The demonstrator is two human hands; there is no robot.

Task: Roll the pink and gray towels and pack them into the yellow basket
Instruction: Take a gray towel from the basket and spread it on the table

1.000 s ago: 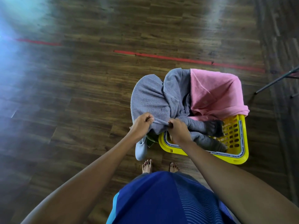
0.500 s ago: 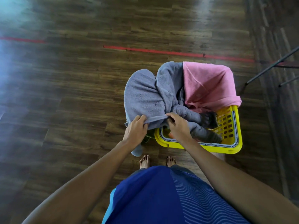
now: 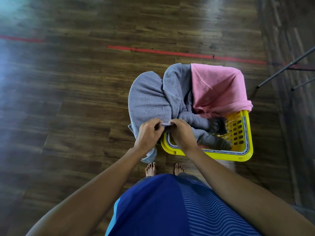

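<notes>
Left hand (image 3: 148,133) nearer right hand (image 3: 183,133); both pinch gray towel (image 3: 148,99).

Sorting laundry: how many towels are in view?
2 at least: gray terry towel over the left rim of the yellow plastic basket, pink terry towel over its far-right corner; gray folds may hide more.

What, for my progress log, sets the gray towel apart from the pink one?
The gray towel is pinched by the left hand and right hand; the pink towel is untouched. Gray hangs bunched over the left rim of the basket; pink drapes over its far rim, smoother. Both are unrolled and partly in the basket.
</notes>
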